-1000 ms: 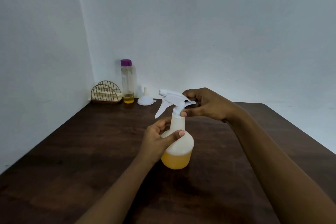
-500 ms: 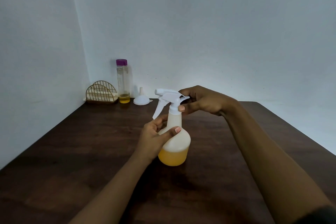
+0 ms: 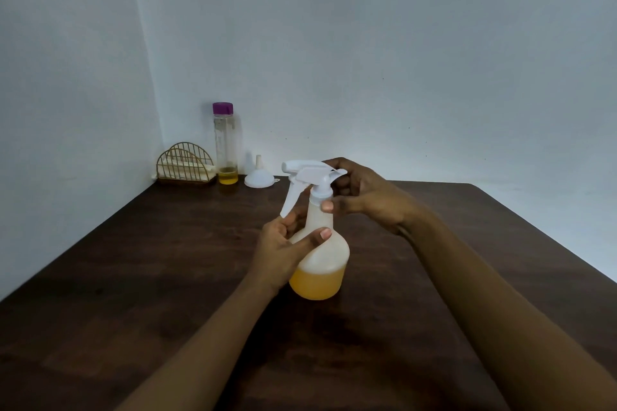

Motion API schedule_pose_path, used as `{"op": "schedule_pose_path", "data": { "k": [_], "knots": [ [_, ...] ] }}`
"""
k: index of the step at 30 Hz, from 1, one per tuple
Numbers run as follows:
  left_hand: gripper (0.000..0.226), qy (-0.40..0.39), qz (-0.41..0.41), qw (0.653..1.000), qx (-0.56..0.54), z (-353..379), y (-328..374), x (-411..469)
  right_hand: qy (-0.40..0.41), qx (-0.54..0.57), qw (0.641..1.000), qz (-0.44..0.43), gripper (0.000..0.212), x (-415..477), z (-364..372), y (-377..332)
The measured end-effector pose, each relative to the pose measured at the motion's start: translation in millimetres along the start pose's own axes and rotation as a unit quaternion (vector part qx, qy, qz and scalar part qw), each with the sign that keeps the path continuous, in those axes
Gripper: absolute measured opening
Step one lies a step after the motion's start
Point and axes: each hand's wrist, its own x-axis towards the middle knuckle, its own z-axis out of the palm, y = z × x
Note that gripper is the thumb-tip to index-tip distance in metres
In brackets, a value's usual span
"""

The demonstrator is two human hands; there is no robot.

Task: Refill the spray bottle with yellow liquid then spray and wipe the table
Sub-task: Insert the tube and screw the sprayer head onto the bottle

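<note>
From where I stand, the translucent white plastic spray bottle (image 3: 320, 257) sits upright near the middle of the dark brown wooden table (image 3: 133, 277), its lower part filled with yellow liquid (image 3: 317, 282). The left hand (image 3: 283, 250) grasps the bottle's shoulder, thumb laid across the front and fingers wrapped behind. The right hand (image 3: 364, 193) pinches the collar under the white plastic trigger head (image 3: 310, 173), thumb tip and curled fingers closed on the neck. To me that looks like the head being screwed home. The refill seems as good as done: at the far left corner the tall clear bottle (image 3: 226, 143) with a purple cap holds only a little yellow at its bottom, and the small white plastic funnel (image 3: 258, 177) rests mouth down just beside it. Spraying and wiping are not yet begun, and I see no wet patch on the wood. A gold wire holder (image 3: 185, 165) beside the tall bottle has something white in it; whether that is a cloth for wiping I cannot tell. The far edge of the table meets the wall, the left side runs along the other wall, and the right edge is open. The spray bottle is well apart from every edge, with bare wood all round it for sweeping a wipe.
</note>
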Motion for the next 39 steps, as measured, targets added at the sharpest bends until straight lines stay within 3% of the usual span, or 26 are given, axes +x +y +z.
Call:
{"op": "schedule_pose_path", "data": {
  "k": [4, 8, 11, 14, 17, 21, 25, 28, 30, 34, 36, 39],
  "knots": [
    [0.052, 0.005, 0.000, 1.000, -0.008, 0.4, -1.4, -1.1, 0.057, 0.016, 0.998, -0.015, 0.046, 3.7, 9.3, 4.7],
    [0.059, 0.000, -0.010, 1.000, -0.014, -0.6, -2.4, -0.7, -0.009, 0.058, 0.998, -0.006, 0.046, 6.2, 2.5, 4.8],
    [0.051, -0.003, -0.011, 1.000, -0.021, -0.7, -3.1, 0.1, -0.061, 0.104, 0.993, 0.009, 0.038, 9.4, 1.6, 6.0],
    [0.064, -0.005, -0.006, 1.000, -0.021, -1.8, -5.4, 1.1, -0.087, 0.145, 0.985, 0.018, 0.030, 12.3, -0.1, 9.5],
    [0.061, -0.007, -0.001, 1.000, -0.020, -1.3, -6.2, 0.9, -0.078, 0.147, 0.986, 0.012, 0.030, 12.1, -1.3, 14.4],
    [0.050, 0.005, 0.010, 1.000, -0.022, -0.6, -6.7, 0.3, -0.001, 0.141, 0.990, 0.000, 0.034, 4.8, 9.5, 21.0],
    [0.050, 0.009, 0.016, 1.000, -0.023, 0.0, -8.3, -0.2, 0.124, 0.046, 0.991, -0.024, 0.023, -6.9, 27.0, 10.2],
    [0.057, 0.010, 0.022, 0.999, -0.032, 0.5, -8.2, -1.0, 0.284, -0.129, 0.950, -0.021, 0.034, -6.6, 54.7, 8.3],
    [0.044, 0.008, 0.031, 0.999, -0.034, 1.3, -6.3, -2.8, 0.313, -0.143, 0.939, -0.007, 0.041, -6.0, 64.2, 6.0],
    [0.042, -0.002, 0.032, 0.999, -0.022, 1.2, -4.9, -3.4, 0.177, -0.035, 0.982, 0.050, 0.059, -19.4, 38.5, 2.6],
    [0.046, -0.012, 0.018, 1.000, -0.021, -0.2, -4.0, -3.0, 0.122, -0.017, 0.991, 0.048, 0.052, -26.5, 27.4, 3.6],
    [0.046, -0.032, -0.002, 0.999, -0.015, -3.7, -3.2, -1.5, 0.102, -0.008, 0.995, 0.020, 0.041, -25.4, 25.7, 5.8]
  ]
}}
